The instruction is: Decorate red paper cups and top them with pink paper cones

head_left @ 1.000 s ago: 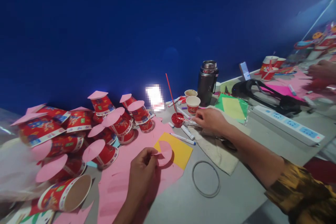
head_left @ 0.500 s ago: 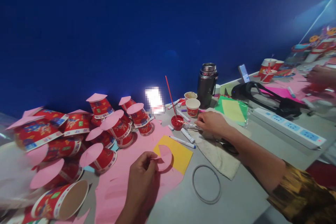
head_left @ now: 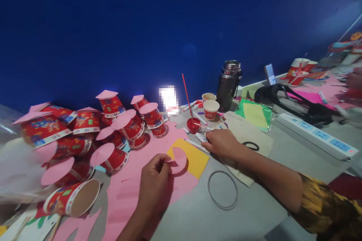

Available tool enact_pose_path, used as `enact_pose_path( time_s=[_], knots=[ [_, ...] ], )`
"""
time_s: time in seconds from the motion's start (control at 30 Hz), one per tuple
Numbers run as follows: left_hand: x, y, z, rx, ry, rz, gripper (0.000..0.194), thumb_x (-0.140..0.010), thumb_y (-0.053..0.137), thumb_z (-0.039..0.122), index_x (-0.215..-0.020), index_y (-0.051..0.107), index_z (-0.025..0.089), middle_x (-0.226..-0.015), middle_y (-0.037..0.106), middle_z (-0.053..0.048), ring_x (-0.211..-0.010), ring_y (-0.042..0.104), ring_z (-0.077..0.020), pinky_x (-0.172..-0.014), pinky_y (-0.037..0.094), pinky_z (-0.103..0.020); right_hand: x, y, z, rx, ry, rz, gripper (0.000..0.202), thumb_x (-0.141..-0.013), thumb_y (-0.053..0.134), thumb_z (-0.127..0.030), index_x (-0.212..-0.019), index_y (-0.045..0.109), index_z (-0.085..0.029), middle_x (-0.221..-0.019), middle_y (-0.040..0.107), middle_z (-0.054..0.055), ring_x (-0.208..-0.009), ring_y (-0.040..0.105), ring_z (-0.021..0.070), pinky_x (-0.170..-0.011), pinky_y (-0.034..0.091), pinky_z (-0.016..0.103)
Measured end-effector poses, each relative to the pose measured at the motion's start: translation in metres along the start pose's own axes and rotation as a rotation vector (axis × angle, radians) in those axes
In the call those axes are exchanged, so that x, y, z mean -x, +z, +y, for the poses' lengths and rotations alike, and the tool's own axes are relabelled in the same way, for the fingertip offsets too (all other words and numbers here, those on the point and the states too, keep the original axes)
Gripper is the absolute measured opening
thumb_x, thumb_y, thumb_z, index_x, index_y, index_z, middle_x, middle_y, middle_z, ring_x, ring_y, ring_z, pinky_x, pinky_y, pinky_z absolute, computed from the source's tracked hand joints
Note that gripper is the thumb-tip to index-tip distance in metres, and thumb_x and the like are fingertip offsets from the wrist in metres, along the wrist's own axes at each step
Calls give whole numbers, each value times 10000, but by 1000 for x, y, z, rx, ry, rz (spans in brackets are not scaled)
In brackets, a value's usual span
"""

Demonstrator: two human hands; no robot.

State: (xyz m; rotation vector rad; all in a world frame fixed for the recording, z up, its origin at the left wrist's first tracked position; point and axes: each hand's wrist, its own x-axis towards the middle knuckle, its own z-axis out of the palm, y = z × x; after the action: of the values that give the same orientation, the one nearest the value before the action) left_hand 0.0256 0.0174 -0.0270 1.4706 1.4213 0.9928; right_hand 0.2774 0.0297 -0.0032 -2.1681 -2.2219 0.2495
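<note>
My left hand pinches a pink paper disc with a cut-out notch, above pink paper and a yellow sheet. My right hand reaches palm down over the markers, thumb apart from the fingers and nothing visible in its grasp. Just beyond its fingertips is a small cup of red paint or paste with a red stick standing in it. Under the right forearm, a black handle loop rests on a pale cloth; the rest of that tool is hidden.
Red paper cups topped with pink paper cones crowd the left. A grey ring lies in front. Behind stand a paper cup and a dark flask. A power strip and another person's hand are at right.
My right hand has shifted toward the markers and its thumb has spread, uncovering the black handle loop on the cloth. My left hand still holds the disc. The view has turned slightly left.
</note>
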Motion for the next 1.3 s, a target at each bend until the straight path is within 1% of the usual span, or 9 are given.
enact_pose_path(
  time_s=[0.13, 0.23, 0.37, 0.53, 0.63, 0.9, 1.1, 1.2, 1.3],
  knots=[
    [0, -1, 2, 26, -11, 14, 124, -754, 575, 245, -834, 659, 199, -739, 713, -7, -593, 591, -148, -524, 418, -224, -1, -5, 4, -109, 8, 23, 270, -908, 606, -382, -789, 710, -163, -841, 763, 118, -805, 701, 254, -640, 404, 296],
    [0, -1, 3, 71, -14, 7, 101, -748, 591, 258, -802, 650, 195, -705, 699, -8, -592, 585, -150, -538, 422, -228, 0, -8, 5, -418, -85, 4, 254, -908, 605, -399, -804, 686, -182, -789, 741, 49, -721, 665, 179, -590, 399, 261],
    [1, 0, 3, 98, -14, 19, 86, -758, 568, 233, -792, 639, 200, -739, 718, -16, -634, 598, -151, -550, 413, -221, 4, -6, 3, -977, -216, -134, 249, -870, 635, -415, -856, 668, -169, -754, 713, 28, -645, 618, 141, -562, 425, 251],
    [2, -1, 7, 97, -10, 17, 87, -757, 583, 260, -771, 642, 197, -756, 732, -32, -669, 618, -165, -561, 430, -232, 6, -1, -4, -1243, -244, -258, 297, -783, 730, -447, -861, 643, -175, -724, 649, -6, -626, 553, 118, -564, 395, 247],
    [1, -2, 8, 104, 7, 32, 116, -740, 578, 253, -785, 667, 195, -728, 720, -19, -639, 610, -158, -554, 434, -235, 9, 1, -10, -1240, -230, -255, 269, -774, 722, -425, -850, 645, -179, -735, 649, -5, -643, 568, 130, -589, 410, 255],
    [4, 0, 11, 82, 0, 60, 180, -714, 555, 237, -800, 705, 188, -664, 699, 1, -570, 595, -150, -541, 446, -247, 25, 14, -27, -840, -264, 133, 147, -812, 658, -338, -835, 673, -193, -636, 576, -33, -581, 472, 123, -545, 323, 247],
    [8, 2, 14, 87, 67, -10, 167, -770, 559, 222, -841, 706, 191, -883, 773, -45, -800, 696, -190, -712, 519, -283, 28, 18, -32, -616, -282, 175, 185, -866, 644, -364, -796, 639, -193, -699, 641, -9, -597, 497, 126, -573, 312, 251],
    [6, 2, 6, 63, 96, -58, 154, -819, 549, 209, -865, 695, 193, -861, 762, -44, -800, 703, -198, -730, 531, -304, 28, 19, -32, -532, -280, 209, 198, -884, 648, -378, -815, 650, -191, -715, 652, 4, -607, 495, 133, -589, 305, 261],
    [1, 2, -6, -113, 274, -59, 211, -828, 516, 130, -888, 705, 200, -935, 759, -59, -871, 689, -213, -807, 540, -356, 26, 20, -31, -515, -294, 247, 263, -905, 656, -447, -877, 681, -187, -769, 676, 23, -635, 515, 144, -620, 330, 273]
  ],
)
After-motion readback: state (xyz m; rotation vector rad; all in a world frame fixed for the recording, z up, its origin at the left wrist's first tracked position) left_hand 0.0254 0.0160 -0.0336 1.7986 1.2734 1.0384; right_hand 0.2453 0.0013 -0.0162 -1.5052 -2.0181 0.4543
